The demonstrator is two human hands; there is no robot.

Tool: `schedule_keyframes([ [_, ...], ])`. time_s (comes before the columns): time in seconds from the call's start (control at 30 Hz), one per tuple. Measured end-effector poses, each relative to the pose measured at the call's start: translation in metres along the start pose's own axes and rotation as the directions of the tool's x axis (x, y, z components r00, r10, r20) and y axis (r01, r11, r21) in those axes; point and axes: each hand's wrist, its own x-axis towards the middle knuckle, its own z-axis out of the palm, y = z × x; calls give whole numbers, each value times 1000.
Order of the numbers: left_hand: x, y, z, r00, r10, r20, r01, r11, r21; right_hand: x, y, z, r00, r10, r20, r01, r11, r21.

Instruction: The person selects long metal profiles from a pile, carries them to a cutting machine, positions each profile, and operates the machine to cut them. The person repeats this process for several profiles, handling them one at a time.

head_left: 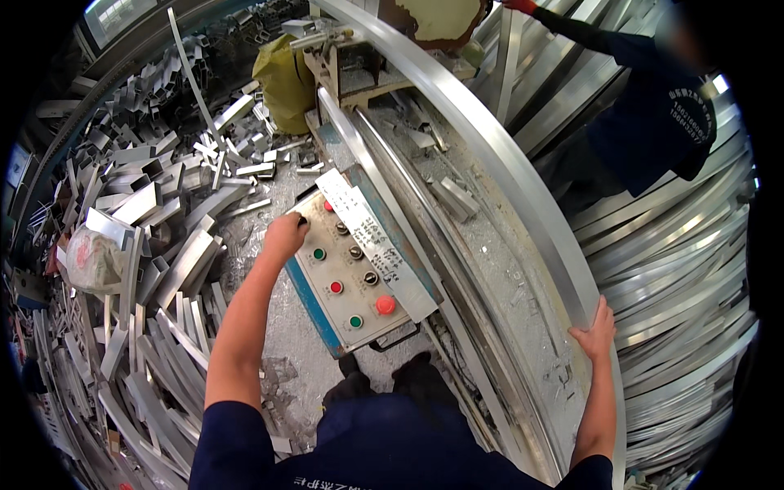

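Left hand clenched, pressed on panel near upper-left button, contact apparently made. Right hand laid flat, fingers released, on profile right of panel; steady pressure advised.

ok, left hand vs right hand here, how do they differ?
The left hand is curled, pressing at the top corner of the grey control panel; the right hand lies flat and open on the long aluminium profile. The left arm reaches further forward than the right. Both are bare, and neither grips anything.
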Motion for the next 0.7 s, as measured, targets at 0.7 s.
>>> schedule_keyframes([
  [0.7, -128, 13, 52, 916, 287, -279, -339, 927, -160, 1, 7, 7, 998, -47, -40, 48, 999, 18],
])
